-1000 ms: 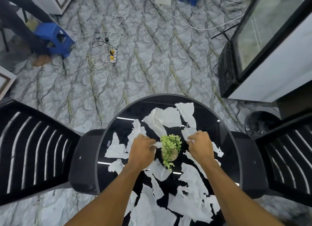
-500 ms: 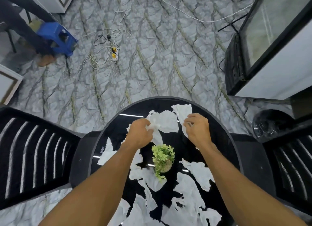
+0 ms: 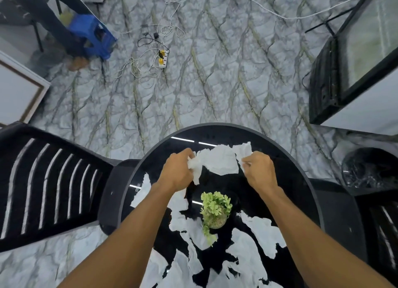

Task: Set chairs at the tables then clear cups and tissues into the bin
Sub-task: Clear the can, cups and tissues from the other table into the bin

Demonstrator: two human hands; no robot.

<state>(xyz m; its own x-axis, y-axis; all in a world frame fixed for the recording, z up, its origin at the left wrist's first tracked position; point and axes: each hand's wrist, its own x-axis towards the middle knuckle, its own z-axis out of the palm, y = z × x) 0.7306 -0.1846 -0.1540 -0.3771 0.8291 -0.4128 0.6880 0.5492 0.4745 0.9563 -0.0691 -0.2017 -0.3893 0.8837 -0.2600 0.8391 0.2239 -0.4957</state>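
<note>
Torn white tissues are scattered all over the round black counter, with the biggest piece lying at the far side between both hands and more scraps spread toward the near edge. The left hand has its fingers clenched around a bunched-up wad of tissue, knuckles up, forearm reaching in from the lower left. The right hand is pinching the edge of another tissue strip at the far right, wrist bent slightly inward. A small green potted plant sits mid-counter, just nearer than the hands. There's a tiny sticker on the counter's left part, way too small to read. Black slatted chairs are tucked in on the left and right, and a black-lined bin stands on the floor off to the right.
</note>
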